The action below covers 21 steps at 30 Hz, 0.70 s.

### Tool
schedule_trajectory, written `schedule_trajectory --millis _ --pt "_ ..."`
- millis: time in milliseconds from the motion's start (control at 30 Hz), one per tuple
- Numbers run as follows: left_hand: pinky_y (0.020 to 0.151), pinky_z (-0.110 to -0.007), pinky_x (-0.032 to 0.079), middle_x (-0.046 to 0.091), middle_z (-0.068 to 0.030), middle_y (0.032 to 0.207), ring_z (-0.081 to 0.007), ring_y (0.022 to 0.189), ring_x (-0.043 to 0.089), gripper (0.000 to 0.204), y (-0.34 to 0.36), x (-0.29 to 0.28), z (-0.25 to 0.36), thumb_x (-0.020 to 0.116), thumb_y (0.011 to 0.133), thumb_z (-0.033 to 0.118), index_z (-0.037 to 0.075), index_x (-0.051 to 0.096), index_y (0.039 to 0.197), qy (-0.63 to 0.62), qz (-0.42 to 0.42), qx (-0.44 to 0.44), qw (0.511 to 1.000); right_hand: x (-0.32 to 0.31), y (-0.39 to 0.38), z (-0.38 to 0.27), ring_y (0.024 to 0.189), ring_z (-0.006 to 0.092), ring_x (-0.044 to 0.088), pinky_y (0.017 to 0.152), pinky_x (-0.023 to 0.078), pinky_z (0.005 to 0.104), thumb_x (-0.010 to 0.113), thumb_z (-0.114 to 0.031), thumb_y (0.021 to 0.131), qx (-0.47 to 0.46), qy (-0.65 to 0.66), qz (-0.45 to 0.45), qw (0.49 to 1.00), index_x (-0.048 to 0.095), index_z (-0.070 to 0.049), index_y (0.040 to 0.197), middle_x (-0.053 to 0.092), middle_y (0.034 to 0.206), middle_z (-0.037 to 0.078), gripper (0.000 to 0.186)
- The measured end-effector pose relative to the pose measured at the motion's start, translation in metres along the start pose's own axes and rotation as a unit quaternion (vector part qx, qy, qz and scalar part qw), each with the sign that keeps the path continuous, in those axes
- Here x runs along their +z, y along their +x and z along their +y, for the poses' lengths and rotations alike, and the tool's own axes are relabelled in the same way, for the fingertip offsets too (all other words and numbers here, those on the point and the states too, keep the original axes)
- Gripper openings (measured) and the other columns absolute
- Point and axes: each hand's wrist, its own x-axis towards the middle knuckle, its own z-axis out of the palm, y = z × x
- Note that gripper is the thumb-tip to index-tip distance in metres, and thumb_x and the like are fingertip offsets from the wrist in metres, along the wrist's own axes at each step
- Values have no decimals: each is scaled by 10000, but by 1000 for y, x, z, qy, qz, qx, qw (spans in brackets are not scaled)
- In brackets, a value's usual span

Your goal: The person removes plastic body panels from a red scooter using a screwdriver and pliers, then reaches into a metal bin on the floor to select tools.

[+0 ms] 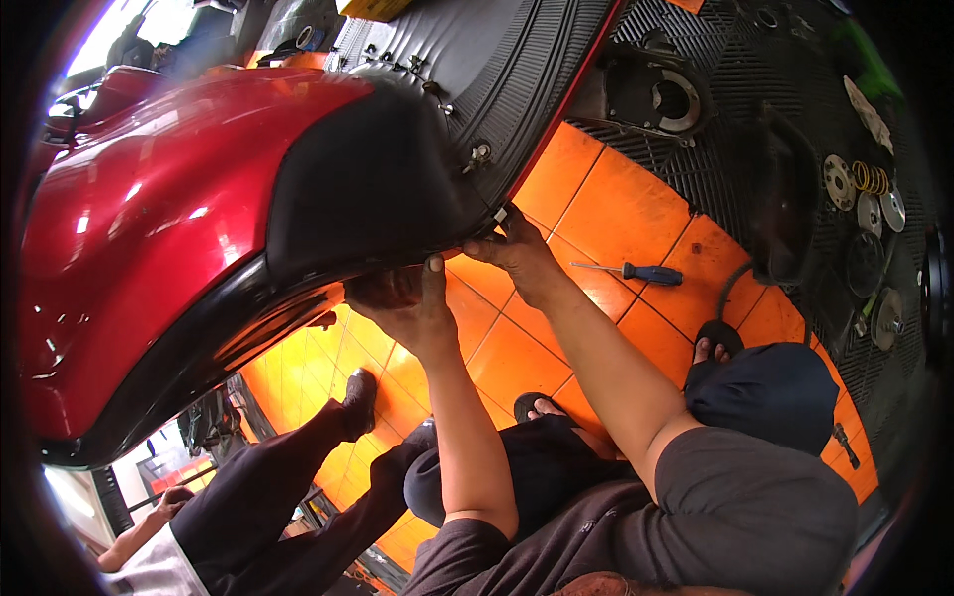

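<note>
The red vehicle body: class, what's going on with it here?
A person has both hands at the lower edge of the red vehicle body: the left hand with its thumb up, the right hand farther right. Their exact grip is hidden. A screwdriver lies on the orange tiles; another person's legs show at left.

Fingertips lost at the underside of the red bodywork [159, 219]
The left grip [399, 312] had its fingers in shadow beneath the black panel [348, 189], and their contact was unclear; the right grip [515, 256] had its fingertips partly hidden at the panel's edge, beside a white bit [500, 215] too small to name. A yellow object [373, 8] was cut off at the top, and a dark shape [780, 199] at the right was blurred. The other person [248, 487] was cut off at the grey shirt [159, 566], and small metal pieces [479, 156] on the ribbed mat [537, 60] could not be made out
</note>
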Motion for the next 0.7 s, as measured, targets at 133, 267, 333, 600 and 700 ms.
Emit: schedule_trajectory --millis 133,267,333,600,700 --pt "958 -339 473 440 -144 1258 -219 1113 512 832 4 11 -3 791 694 -19 42 239 1313 -40 37 -19 998 -1 3 6 1291 262 412 1041 399 371 835 -86 682 6 -7 32 999 306 21 1398 460 1332 128 897" --pt "911 -332 514 452 -158 1240 -210 1059 537 828 3 16 -1 786 687 -36 27 236 1303 -54 51 -36 997 4 4 6 1253 233 443 1015 413 343 838 -83 672 -48 -21 58 997 391 26 1347 506 1293 119 816" --pt "885 -327 527 457 -159 1228 -202 1034 546 822 7 16 -1 785 684 -42 22 239 1296 -76 64 -25 995 8 8 8 1224 225 465 994 422 335 839 -72 659 -56 5 35 998 422 23 1321 523 1278 116 788" --pt "938 -304 431 450 -105 1132 -167 1029 477 813 13 21 -6 831 648 -1 22 289 1254 -114 84 -3 990 0 14 8 1334 327 370 1038 367 474 882 -212 606 -127 -273 140 943 187 12 1461 382 1411 192 1124" --pt "925 -311 402 445 -97 1119 -159 1005 452 830 11 11 -13 847 639 42 26 290 1253 -57 87 -38 994 5 10 8 1374 340 300 1061 326 506 868 -237 633 -256 -367 197 872 227 -11 1456 332 1438 205 1068"
